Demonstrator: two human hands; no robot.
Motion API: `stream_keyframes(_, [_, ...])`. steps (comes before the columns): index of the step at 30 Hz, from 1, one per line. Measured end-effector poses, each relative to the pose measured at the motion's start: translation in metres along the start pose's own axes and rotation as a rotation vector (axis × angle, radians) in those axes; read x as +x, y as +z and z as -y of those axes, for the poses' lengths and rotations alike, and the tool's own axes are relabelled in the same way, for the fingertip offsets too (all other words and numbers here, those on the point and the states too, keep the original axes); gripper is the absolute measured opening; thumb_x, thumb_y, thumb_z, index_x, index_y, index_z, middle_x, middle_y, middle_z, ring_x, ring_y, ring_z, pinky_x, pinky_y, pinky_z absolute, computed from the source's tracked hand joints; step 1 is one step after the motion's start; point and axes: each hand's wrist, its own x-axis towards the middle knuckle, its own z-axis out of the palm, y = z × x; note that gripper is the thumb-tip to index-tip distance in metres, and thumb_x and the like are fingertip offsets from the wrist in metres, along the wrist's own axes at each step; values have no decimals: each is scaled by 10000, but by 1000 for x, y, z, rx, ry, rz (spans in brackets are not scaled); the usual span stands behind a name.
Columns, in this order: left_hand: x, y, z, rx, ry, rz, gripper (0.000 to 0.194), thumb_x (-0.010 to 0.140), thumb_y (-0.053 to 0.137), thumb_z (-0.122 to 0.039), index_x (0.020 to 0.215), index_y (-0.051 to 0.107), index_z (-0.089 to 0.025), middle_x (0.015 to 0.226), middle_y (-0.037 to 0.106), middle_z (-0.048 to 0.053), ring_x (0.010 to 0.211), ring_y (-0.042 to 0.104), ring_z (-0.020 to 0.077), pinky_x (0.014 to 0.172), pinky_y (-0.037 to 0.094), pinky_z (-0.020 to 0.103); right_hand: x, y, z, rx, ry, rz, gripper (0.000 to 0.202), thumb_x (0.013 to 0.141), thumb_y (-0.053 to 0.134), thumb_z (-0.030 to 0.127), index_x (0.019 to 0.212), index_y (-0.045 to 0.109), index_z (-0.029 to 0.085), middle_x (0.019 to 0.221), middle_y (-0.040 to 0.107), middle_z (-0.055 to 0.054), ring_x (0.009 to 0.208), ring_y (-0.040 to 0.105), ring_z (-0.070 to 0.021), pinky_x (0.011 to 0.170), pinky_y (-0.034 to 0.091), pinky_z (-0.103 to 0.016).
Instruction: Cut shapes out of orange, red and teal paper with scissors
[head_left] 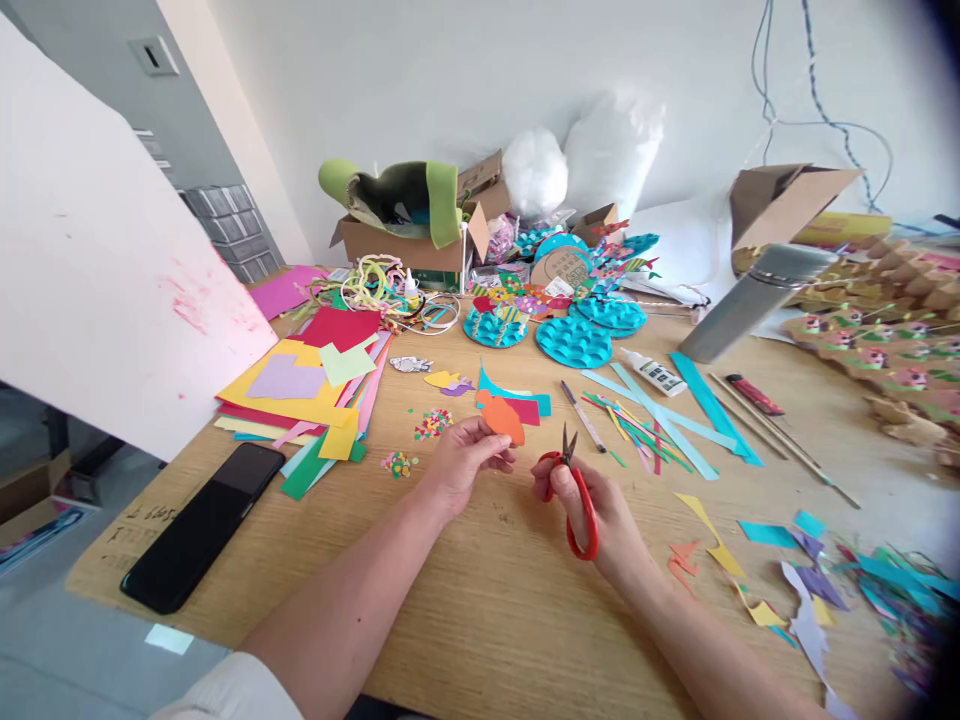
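My left hand (466,462) pinches an orange paper cutout (501,418) with a rounded, shaped outline. Just right of it, my right hand (592,505) holds red-handled scissors (584,525), their blades parted slightly and pointing up, apart from the paper. Behind the cutout lie a dark red paper piece (527,410) and blue paper pieces. Yellow and purple cut shapes (452,383) rest to the left, above small piles of colourful paper dots (433,424).
Stacked coloured paper (255,385) and a black phone (202,525) lie left. A pen (583,414), glue bottle (654,372), paper strips (675,425) and grey bottle (754,300) are right. Scraps (810,620) cover the near right; blue discs (574,342) and boxes stand behind.
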Motion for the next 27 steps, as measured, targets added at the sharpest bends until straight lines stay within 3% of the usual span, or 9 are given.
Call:
stream_keyframes(6, [-6, 6, 5, 112, -14, 106, 256, 619, 817, -320, 720, 688, -123, 671, 645, 27, 589, 574, 107, 592, 471, 252, 4, -4, 1, 139, 55, -91, 362, 783, 727, 512, 834, 610, 173, 776, 582, -15, 699, 514, -153, 638, 403, -263])
stream_keyframes(12, [-10, 11, 6, 186, -62, 191, 304, 633, 812, -369, 772, 707, -120, 672, 648, 33, 578, 567, 113, 573, 463, 259, 9, -3, -1, 204, 95, -26, 365, 747, 760, 470, 681, 551, 178, 623, 501, 25, 597, 435, -121, 570, 342, -251])
stream_keyframes(17, [-7, 7, 8, 139, -46, 164, 264, 624, 822, -333, 725, 705, -119, 674, 671, 44, 582, 591, 119, 579, 470, 256, 7, -2, 4, 156, 78, 31, 389, 782, 715, 529, 708, 569, 176, 640, 532, 12, 605, 462, -127, 571, 353, -253])
stream_keyframes(20, [-5, 5, 5, 38, -44, 83, 260, 608, 832, -311, 749, 715, -126, 705, 692, 42, 602, 613, 123, 609, 496, 264, 4, -1, 9, 68, 68, 58, 485, 852, 584, 630, 689, 567, 174, 663, 576, -24, 636, 520, -151, 600, 394, -273])
stream_keyframes(23, [-4, 6, 0, -66, -26, -8, 261, 581, 850, -297, 726, 703, -138, 706, 688, 26, 623, 624, 122, 629, 515, 267, -1, 2, 11, 33, 110, 117, 566, 892, 466, 688, 700, 580, 167, 651, 605, -47, 608, 551, -160, 596, 424, -286])
stream_keyframes(27, [-7, 10, -1, -115, -18, -16, 249, 587, 848, -278, 731, 702, -136, 722, 696, 30, 656, 641, 128, 677, 531, 278, -6, 7, 16, 33, 162, 206, 603, 884, 447, 717, 661, 578, 172, 608, 610, -53, 561, 557, -157, 552, 439, -276])
